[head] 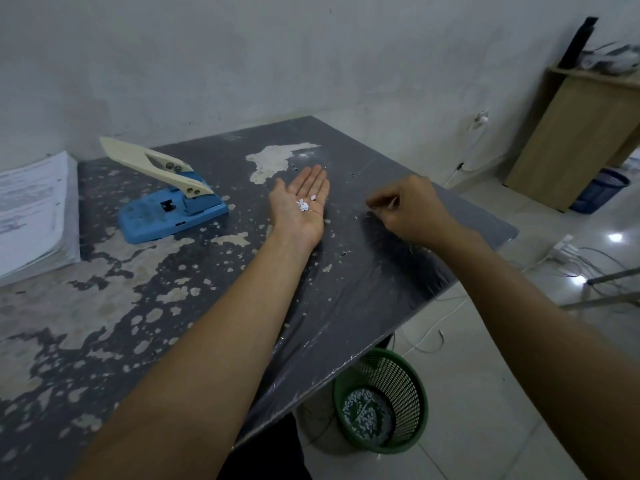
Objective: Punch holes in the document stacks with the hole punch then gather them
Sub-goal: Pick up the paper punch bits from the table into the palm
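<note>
The blue hole punch (171, 209) with a cream lever raised stands on the worn dark table (214, 306), left of my hands. A thick stack of printed documents (33, 209) lies at the table's left edge. My left hand (300, 206) lies palm up on the table with straight fingers, and a small heap of white paper dots (304, 203) sits in the palm. To its right, my right hand (408, 209) hovers low over the table, its fingers curled with the tips pinched together; whether they hold a dot I cannot make out.
A green mesh waste basket (381, 403) with white paper dots at its bottom stands on the floor below the table's right edge. A wooden cabinet (581, 140) and a blue bin (599, 192) stand at the far right. Cables lie across the tiled floor.
</note>
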The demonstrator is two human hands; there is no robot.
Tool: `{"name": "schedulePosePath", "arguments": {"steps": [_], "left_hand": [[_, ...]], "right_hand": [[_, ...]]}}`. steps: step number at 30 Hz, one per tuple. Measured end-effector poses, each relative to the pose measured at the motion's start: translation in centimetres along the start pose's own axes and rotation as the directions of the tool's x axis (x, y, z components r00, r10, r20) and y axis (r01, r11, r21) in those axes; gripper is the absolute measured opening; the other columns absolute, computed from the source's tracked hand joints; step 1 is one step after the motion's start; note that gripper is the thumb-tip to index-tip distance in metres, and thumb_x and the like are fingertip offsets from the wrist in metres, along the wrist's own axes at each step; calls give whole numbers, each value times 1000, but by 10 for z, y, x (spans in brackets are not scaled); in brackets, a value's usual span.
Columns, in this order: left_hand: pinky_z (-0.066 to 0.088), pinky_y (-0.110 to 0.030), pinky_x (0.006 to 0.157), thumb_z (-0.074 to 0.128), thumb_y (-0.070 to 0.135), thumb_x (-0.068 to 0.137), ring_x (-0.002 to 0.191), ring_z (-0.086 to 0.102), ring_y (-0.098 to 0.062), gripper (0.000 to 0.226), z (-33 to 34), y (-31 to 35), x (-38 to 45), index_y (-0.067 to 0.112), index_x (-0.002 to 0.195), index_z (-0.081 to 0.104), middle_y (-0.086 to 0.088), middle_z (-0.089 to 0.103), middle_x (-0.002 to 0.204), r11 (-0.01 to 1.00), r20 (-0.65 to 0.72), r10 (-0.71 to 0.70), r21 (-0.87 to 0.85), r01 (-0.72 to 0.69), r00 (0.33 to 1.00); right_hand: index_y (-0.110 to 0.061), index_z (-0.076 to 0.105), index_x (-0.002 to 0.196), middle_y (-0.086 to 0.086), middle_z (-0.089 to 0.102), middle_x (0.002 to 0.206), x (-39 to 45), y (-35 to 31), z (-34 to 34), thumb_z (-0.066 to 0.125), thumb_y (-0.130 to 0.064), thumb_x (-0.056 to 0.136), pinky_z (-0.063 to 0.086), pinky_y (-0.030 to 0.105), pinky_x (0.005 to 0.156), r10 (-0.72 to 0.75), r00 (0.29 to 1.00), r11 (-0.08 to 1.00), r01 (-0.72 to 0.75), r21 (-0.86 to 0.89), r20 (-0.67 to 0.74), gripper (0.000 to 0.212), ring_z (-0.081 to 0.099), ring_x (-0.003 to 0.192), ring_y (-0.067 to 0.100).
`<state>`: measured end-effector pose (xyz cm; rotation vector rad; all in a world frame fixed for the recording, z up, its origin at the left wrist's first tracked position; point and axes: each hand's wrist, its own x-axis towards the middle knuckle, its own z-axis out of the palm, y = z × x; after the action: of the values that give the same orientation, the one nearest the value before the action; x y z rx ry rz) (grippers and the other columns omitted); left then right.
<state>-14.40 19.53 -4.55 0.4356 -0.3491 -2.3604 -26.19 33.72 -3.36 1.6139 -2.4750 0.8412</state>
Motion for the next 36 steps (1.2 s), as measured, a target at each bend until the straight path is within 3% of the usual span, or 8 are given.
{"name": "schedulePosePath", "arguments": {"steps": [5, 9, 13, 18, 24, 28, 32, 36], "left_hand": [[38, -44, 112, 23, 37, 107, 129, 50, -38, 60, 0, 1, 1, -13, 133, 45, -30, 52, 134, 1000, -3, 0, 0, 0, 1000], [39, -44, 111, 24, 37, 107, 128, 51, -38, 61, 0, 0, 1, -13, 133, 45, -30, 53, 134, 1000, -5, 2, 2, -2, 1000], [38, -44, 112, 24, 37, 107, 129, 50, -38, 61, 0, 0, 1, -13, 134, 44, -29, 52, 135, 1000, 6, 3, 0, -3, 1000], [38, -44, 112, 25, 38, 107, 128, 51, -38, 60, 0, 1, 0, -13, 133, 45, -29, 53, 134, 1000, 2, -4, -5, 4, 1000], [39, -44, 111, 24, 38, 107, 128, 51, -37, 60, 0, 0, 0, -13, 133, 45, -29, 53, 134, 1000, -1, -3, 2, 3, 1000], [39, -44, 112, 24, 37, 107, 128, 51, -38, 61, 0, 0, 1, -13, 134, 45, -29, 52, 135, 1000, -2, 0, 8, 0, 1000], [40, -44, 111, 24, 37, 107, 127, 52, -37, 61, -1, -1, 0, -13, 134, 45, -29, 53, 134, 1000, 0, 7, 26, -7, 1000], [39, -44, 111, 25, 37, 107, 128, 51, -38, 60, -1, 0, 1, -13, 133, 45, -29, 53, 134, 1000, 0, 1, 24, -1, 1000]], "right_hand": [[-9, 80, 93, 5, 76, 94, 3, 2, 7, 72, -6, 86, 35, -2, 59, 7, 999, 1000, -6, -23, 37, 11, 53, 64, -2], [-8, 80, 86, 5, 76, 85, 8, 0, 13, 77, -13, 84, 43, 7, 59, 23, 1000, 1000, -23, -9, -7, 6, 56, 61, 2], [-5, 79, 82, 10, 76, 81, 15, -6, 20, 73, -15, 87, 53, 27, 68, 18, 1000, 996, -18, -90, 1, 13, 64, 66, 18], [-5, 79, 88, 9, 76, 87, 12, -12, 21, 72, -15, 89, 48, 22, 70, 13, 1000, 997, -14, -72, -27, 12, 69, 75, 22], [-7, 80, 88, 7, 77, 86, 10, -18, 19, 75, -17, 86, 55, 26, 75, 3, 1000, 996, -4, -87, -12, 12, 70, 75, 20], [-5, 78, 84, 10, 75, 84, 9, -19, 23, 72, -15, 88, 51, 27, 71, -31, 999, 994, 29, -106, -21, 12, 66, 72, 22], [-2, 59, 80, 14, 60, 87, 17, -21, 27, 60, -12, 93, 46, 40, 68, -76, 992, 956, 102, -275, 104, 16, 54, 76, 29], [-14, 40, 80, 4, 39, 81, 18, -25, 21, 57, -8, 86, 31, 34, 62, -42, 957, 897, 163, -412, 287, 19, 39, 70, 22]]}}
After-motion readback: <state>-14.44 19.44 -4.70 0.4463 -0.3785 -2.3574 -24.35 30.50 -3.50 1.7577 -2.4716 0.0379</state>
